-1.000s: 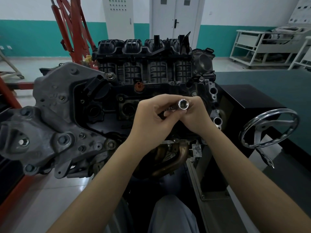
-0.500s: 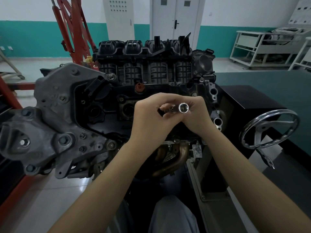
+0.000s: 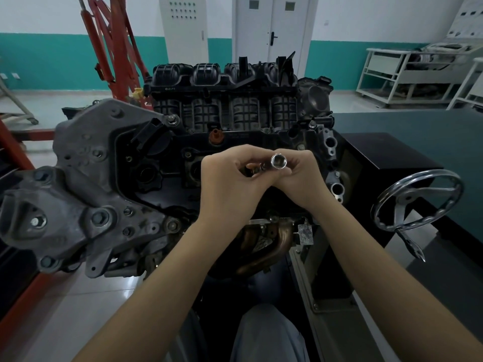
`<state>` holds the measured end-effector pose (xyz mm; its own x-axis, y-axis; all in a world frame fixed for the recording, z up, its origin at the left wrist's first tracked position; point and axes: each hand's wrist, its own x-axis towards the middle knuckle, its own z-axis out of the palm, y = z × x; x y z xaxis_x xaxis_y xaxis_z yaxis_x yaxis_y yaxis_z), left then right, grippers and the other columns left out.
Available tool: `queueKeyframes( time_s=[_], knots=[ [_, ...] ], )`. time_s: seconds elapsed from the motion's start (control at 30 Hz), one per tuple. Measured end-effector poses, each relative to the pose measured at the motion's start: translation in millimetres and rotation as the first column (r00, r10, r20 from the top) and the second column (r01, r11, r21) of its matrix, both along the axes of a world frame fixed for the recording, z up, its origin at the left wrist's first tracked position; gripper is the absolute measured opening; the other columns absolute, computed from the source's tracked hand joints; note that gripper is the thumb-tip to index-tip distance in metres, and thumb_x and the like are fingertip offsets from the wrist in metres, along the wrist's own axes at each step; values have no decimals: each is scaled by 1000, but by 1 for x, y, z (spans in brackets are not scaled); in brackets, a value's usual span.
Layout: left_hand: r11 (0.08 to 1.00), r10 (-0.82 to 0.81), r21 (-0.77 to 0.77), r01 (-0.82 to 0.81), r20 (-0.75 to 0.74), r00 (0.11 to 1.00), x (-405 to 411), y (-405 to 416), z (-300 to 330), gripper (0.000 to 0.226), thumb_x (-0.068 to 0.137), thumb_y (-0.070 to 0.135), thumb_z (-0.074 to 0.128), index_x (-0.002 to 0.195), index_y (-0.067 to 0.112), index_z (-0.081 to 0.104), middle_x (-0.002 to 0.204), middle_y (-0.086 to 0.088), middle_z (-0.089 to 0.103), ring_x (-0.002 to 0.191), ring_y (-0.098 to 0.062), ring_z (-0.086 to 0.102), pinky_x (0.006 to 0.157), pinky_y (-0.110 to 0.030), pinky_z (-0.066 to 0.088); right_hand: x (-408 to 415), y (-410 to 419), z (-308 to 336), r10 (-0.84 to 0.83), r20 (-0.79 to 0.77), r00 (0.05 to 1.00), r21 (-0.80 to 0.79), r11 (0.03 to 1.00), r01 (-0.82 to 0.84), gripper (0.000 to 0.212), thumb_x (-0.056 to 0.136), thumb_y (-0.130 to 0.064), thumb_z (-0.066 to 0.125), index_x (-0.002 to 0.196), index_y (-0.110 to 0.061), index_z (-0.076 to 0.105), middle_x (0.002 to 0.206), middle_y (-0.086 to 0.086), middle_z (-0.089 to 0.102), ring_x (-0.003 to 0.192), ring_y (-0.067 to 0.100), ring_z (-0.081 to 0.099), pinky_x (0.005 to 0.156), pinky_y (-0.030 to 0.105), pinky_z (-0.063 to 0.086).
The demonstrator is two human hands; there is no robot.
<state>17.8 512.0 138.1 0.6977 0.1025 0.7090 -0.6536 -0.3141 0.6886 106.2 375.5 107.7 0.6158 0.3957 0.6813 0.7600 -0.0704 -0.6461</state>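
The engine (image 3: 146,184) walls off the way ahead of the left hand (image 3: 227,184) and right hand (image 3: 303,178); the chrome handwheel (image 3: 417,202) juts in rightward. Room opens above the exhaust manifold (image 3: 269,246).

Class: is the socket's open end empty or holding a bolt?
Empty: the socket points its open end at the camera, and its hollow bore shows only bare shiny metal inside.

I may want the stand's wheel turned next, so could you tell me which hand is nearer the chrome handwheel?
Right. The right hand is left of the handwheel, gripping the socket; the left hand grips it from farther left.
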Motion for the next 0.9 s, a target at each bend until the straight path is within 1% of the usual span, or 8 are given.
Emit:
queueKeyframes(
  time_s=[0.13, 0.23, 0.3, 0.4, 0.47, 0.6, 0.77, 0.9],
  knots=[
    [990, -143, -15, 142, -30, 989, -1, 3, 1, 29, 77, -3, 75, 94, 20, 71, 90, 4, 74, 90, -11, 71, 83, -30, 57, -2, 1, 0, 17, 22, 1000, -11, 1000, -16, 22, 79, -2, 71, 94, -18, 71, 84, -20, 71, 84, 2, 69, 76, 17, 51],
    [975, -219, 16, 220, -60, 974, 0, 4, 1, 26, 77, -5, 74, 98, 9, 72, 95, -6, 74, 94, -17, 70, 87, -38, 56, 2, 0, -1, -23, -8, 1000, 12, 1000, 23, 19, 73, 4, 77, 89, -5, 74, 82, 0, 73, 81, 16, 71, 75, 29, 55],
    [987, -149, 56, 152, -59, 987, 0, 3, 1, 26, 72, 0, 80, 95, 9, 72, 91, -1, 74, 91, -12, 70, 85, -32, 56, 4, 0, -2, -32, -12, 999, 16, 999, 32, 21, 70, 8, 78, 89, 0, 73, 84, 10, 73, 82, 21, 71, 75, 33, 56],
    [997, -40, 60, 40, -6, 999, 1, 2, -1, 20, 70, 5, 83, 87, 13, 74, 84, 6, 72, 82, -6, 69, 78, -23, 56, 2, 0, -1, -24, 10, 1000, -8, 1000, 24, 29, 75, 10, 74, 95, -10, 71, 86, 1, 72, 84, 15, 70, 76, 28, 55],
    [997, -65, 52, 65, 9, 998, 1, 3, -2, 20, 74, 0, 78, 90, 11, 74, 85, 5, 73, 84, -7, 69, 79, -23, 56, 1, 0, 0, 2, 23, 1000, -37, 999, -1, 30, 79, 7, 71, 99, -14, 68, 89, -8, 71, 86, 7, 69, 78, 22, 52],
    [977, -210, 24, 210, -22, 977, 1, 3, -3, 25, 80, -9, 68, 101, 4, 72, 95, -8, 74, 95, -19, 70, 88, -39, 56, -1, 2, 1, 9, -15, 1000, -18, 1000, -10, 36, 79, 8, 69, 95, -24, 67, 81, -23, 70, 85, 1, 68, 77, 16, 50],
    [994, -93, 61, 93, -1, 996, 0, 4, -1, 25, 72, 2, 80, 90, 17, 72, 87, 8, 72, 85, -5, 69, 79, -20, 55, 1, 2, -2, -9, -11, 1000, 29, 1000, 9, 27, 73, 7, 76, 92, -11, 72, 85, -8, 72, 84, 9, 71, 76, 21, 52],
    [994, -95, 48, 95, 5, 995, 0, 4, 0, 25, 75, 1, 78, 93, 18, 72, 89, 10, 72, 87, -5, 70, 80, -23, 56, -2, 2, 0, 38, 22, 999, -19, 999, -37, 30, 81, 5, 69, 104, -14, 67, 92, -21, 70, 91, 2, 68, 80, 16, 50]
  ],
)
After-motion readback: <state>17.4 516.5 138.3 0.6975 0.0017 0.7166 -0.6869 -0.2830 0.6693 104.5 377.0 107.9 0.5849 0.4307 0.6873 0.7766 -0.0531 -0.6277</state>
